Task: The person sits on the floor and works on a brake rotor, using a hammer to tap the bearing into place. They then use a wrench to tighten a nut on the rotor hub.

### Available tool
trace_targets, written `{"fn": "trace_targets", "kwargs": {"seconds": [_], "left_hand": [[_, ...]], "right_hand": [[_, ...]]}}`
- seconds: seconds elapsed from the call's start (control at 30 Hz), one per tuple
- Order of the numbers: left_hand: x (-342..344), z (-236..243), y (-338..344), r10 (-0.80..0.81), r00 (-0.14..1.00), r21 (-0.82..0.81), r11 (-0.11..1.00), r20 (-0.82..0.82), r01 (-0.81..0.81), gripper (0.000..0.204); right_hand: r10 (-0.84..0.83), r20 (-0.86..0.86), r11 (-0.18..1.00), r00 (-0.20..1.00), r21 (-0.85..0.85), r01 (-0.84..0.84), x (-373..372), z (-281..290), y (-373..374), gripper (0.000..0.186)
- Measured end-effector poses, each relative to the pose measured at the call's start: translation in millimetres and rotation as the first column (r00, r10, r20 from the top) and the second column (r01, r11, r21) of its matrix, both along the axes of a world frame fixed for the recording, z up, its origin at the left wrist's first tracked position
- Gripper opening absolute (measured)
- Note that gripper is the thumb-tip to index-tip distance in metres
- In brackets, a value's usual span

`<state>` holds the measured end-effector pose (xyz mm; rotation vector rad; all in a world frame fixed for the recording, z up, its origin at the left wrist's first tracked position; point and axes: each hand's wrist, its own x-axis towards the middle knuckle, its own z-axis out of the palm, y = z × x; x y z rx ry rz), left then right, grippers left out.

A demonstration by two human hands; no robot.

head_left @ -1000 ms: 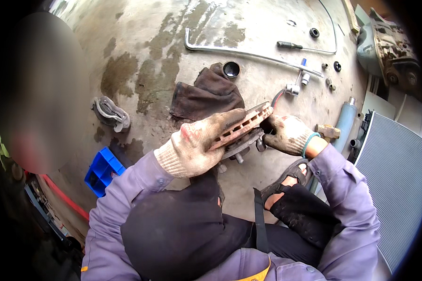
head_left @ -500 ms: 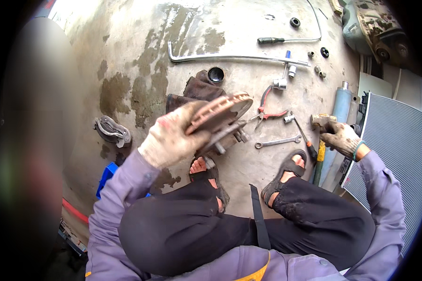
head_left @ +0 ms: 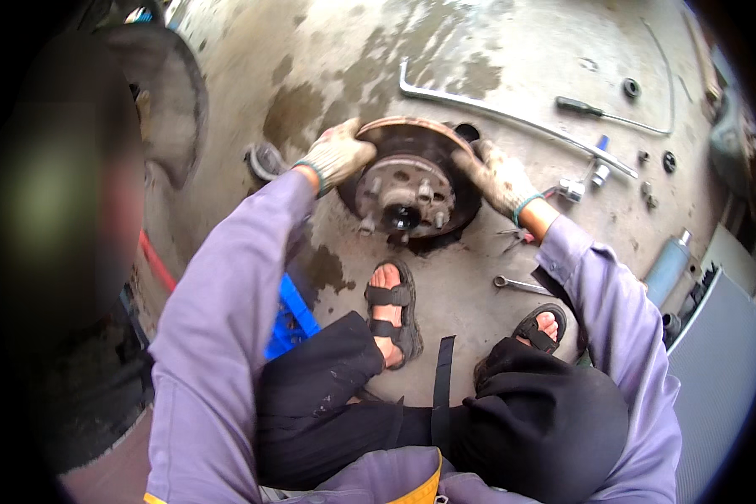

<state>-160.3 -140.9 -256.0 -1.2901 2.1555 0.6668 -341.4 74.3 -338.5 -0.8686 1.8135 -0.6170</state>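
A rusty brake disc (head_left: 407,128), with a studded hub (head_left: 376,202) at its centre, lies face up, slightly tilted, in front of my feet. My left hand (head_left: 336,158), in a stained knit glove, grips the disc's left rim. On the opposite side, my right hand (head_left: 496,181), gloved too, has its fingers closed on the rim. Something dark under the disc is mostly hidden. Red-handled pliers (head_left: 525,237) and chrome sockets (head_left: 571,188) lie to the right of it.
A long bent bar (head_left: 512,118), screwdriver (head_left: 575,105) and wrench (head_left: 521,286) lie on the concrete. A blue tray (head_left: 286,315) is at left, beside a red hose (head_left: 155,265). A blue cylinder (head_left: 668,269) and radiator (head_left: 714,353) are at right; a large dark curved part (head_left: 172,101) stands upper left.
The disc has turned from edge-on to face up. My right hand left it for the hammer at the right, then came back to grip the rim. My left hand moved up with it.
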Motion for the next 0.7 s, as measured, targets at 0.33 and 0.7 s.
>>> {"fn": "trace_targets", "kwargs": {"seconds": [0.33, 0.7], "left_hand": [[15, -34, 21, 0.11, 0.975, 0.174, 0.982, -0.192, -0.076, 0.06], [95, -3, 106, 0.065, 0.998, -0.052, 0.997, 0.015, -0.064, 0.053]], "right_hand": [[0.259, -0.608, 0.887, 0.75, -0.158, -0.434, 58, -44, 60, 0.039], [0.235, -0.396, 0.956, 0.887, -0.069, -0.284, 9, 15, 83, 0.025]]}}
